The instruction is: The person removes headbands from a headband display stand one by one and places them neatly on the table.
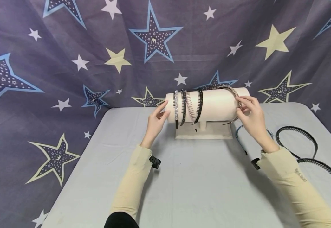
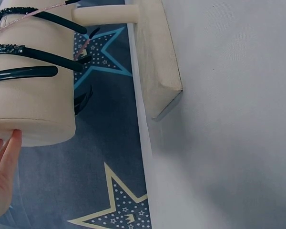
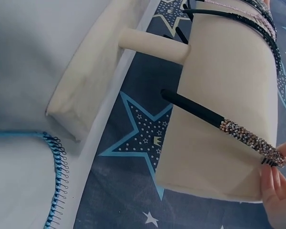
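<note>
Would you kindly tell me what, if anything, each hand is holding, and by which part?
The right hand pinches the bronze beaded headband by its beaded section; the left hand touches the end of the cream display roll.

Dark star-patterned curtain (image 1: 154,74) behind a pale grey cloth-covered table (image 1: 194,177)

Starry purple curtain (image 1: 188,44) behind pale table (image 1: 182,190)

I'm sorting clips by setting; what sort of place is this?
Probably an indoor display corner: a pale table, a star-patterned cloth hanging behind it, and a stand holding headbands.
</note>
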`<state>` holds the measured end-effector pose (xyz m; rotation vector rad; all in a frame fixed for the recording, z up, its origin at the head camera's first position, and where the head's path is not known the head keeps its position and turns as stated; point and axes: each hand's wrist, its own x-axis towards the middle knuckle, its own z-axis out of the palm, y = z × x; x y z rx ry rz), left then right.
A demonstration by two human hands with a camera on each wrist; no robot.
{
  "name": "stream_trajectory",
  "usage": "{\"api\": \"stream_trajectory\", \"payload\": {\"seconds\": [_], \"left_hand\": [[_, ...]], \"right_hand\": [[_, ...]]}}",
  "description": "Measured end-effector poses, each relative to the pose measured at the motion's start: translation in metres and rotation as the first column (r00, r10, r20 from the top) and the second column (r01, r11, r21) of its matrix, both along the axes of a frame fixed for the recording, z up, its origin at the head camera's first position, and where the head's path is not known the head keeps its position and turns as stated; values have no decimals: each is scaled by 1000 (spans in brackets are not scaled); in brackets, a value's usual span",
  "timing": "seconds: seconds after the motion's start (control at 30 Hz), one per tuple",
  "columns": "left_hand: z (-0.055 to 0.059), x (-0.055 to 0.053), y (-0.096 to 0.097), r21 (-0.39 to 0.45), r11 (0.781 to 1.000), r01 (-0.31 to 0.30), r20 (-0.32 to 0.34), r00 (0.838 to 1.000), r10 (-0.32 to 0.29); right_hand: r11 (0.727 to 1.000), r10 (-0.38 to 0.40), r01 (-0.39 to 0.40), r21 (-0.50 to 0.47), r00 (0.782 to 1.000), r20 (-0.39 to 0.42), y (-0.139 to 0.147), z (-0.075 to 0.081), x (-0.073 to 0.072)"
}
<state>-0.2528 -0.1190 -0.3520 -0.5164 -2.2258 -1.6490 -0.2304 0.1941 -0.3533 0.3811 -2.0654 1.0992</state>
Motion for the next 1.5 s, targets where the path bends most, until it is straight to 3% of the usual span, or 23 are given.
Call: {"api": "stream_trajectory", "payload": {"seconds": [0.4, 0.83, 1.5], "left_hand": [[-1, -1, 0, 15, 1000, 11, -18, 1000, -11], [0, 0, 1, 1, 1000, -4, 0, 1000, 4], [-1, 0, 1, 11, 1000, 2, 5, 1000, -2]], "right_hand": [[999, -45, 45, -4, 996, 73, 3, 12, -3], [995, 28, -44, 86, 982, 185, -12, 19, -1], [996, 8, -21, 84, 988, 155, -19, 17, 0]]}}
